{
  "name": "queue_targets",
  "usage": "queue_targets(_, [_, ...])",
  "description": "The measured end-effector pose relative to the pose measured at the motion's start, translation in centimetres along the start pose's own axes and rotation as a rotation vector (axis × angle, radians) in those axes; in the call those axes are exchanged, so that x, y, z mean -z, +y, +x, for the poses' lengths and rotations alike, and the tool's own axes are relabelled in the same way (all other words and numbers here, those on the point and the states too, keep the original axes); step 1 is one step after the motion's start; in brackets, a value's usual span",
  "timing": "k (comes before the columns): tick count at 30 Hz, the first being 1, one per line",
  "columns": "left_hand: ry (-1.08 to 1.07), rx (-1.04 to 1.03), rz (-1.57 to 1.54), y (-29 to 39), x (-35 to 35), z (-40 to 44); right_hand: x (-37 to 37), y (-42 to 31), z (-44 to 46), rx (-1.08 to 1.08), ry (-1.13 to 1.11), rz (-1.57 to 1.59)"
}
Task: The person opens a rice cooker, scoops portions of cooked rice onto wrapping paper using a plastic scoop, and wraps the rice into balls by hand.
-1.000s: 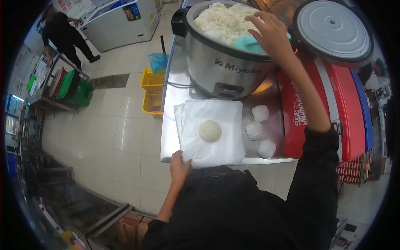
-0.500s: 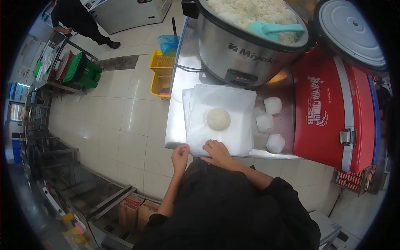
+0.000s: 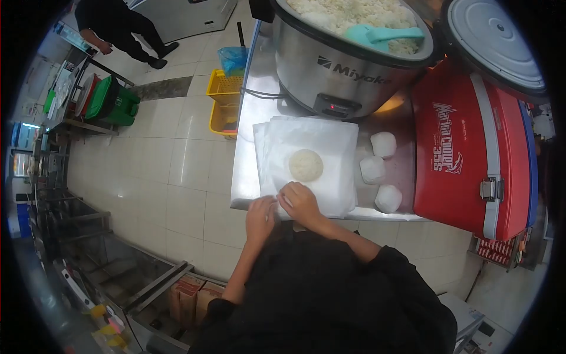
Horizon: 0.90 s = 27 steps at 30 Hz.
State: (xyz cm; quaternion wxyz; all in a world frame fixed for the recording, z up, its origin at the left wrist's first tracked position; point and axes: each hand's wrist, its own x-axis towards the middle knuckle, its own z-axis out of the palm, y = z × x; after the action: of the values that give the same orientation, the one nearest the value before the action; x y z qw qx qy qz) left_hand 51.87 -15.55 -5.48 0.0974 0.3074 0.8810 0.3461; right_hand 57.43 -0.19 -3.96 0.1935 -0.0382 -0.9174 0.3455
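A round mound of cooked rice [image 3: 306,165] sits on a stack of white paper sheets [image 3: 336,138] at the front of the metal table. At the stack's near left corner, my left hand [image 3: 260,219] has its fingers closed on the edge of the top paper sheet. Right beside it, my right hand [image 3: 299,202] is pinched on the same sheet, just below the rice; its fingertips partly hide the paper. Several white paper-wrapped bundles, such as the nearest wrapped bundle [image 3: 388,199], stand in a column right of the stack.
Behind the paper is a rice cooker [image 3: 330,76] full of rice, with a turquoise scoop [image 3: 383,36] on top. A red cooler box [image 3: 454,153] borders the right side, below a round lid [image 3: 498,38]. Yellow baskets [image 3: 224,109] are left of the table. A person [image 3: 118,26] stands far left.
My left hand has moved up onto the paper's near edge. My right hand has shifted left and closed beside it. The person at far left has moved slightly right.
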Motion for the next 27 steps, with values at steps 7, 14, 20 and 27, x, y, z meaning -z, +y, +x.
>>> queue_targets(7, [-0.202,-0.391,0.246,-1.0,-2.7,5.4,2.6,-0.1,-3.7,0.033,0.060,-0.410])
queue_targets(14, [-0.141,-0.310,0.045,-3.3,-4.1,5.1,1.1,1.3,-7.2,-0.122,-0.268,-0.231])
queue_targets(20, [-0.140,-0.376,-0.062,-0.9,1.0,6.2,4.4,0.5,-7.8,-0.123,-0.315,-0.323])
queue_targets(27, [-0.310,-0.501,-0.165,-4.3,3.1,6.7,9.4,5.6,-12.2,-0.493,0.075,0.260])
